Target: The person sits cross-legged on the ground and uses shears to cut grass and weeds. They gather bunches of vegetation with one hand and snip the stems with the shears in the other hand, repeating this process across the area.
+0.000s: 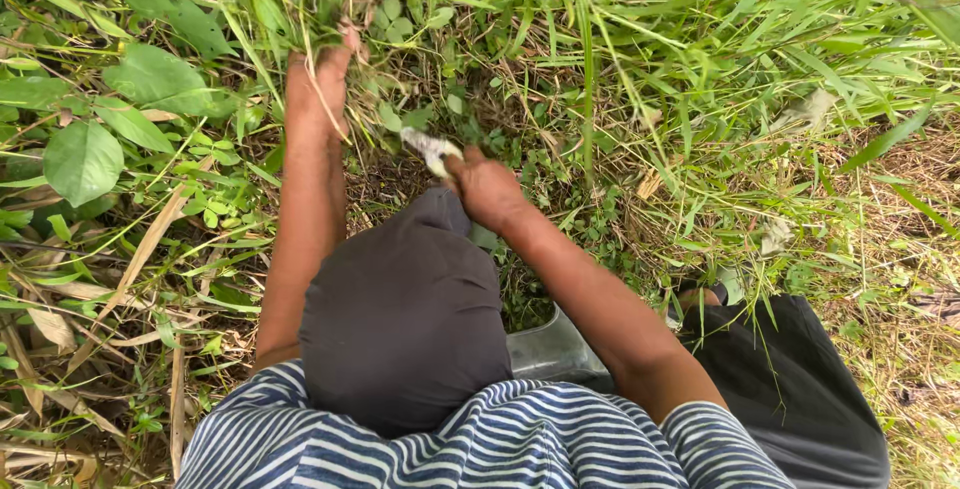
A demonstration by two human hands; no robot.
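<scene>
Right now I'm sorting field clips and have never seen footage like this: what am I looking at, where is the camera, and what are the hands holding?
There is no machine here. One camera sits on a person's head and looks down, so you see their own striped shirt, a dark-trousered knee and both bare arms. The person crouches over wild ground: long grass, broad green leaves and dry straw. The left hand reaches up into a clump of grass stems and seems to grip them. The right hand is closed on a pale, worn handle-like object; what it is cannot be told, since most of it is hidden.
</scene>
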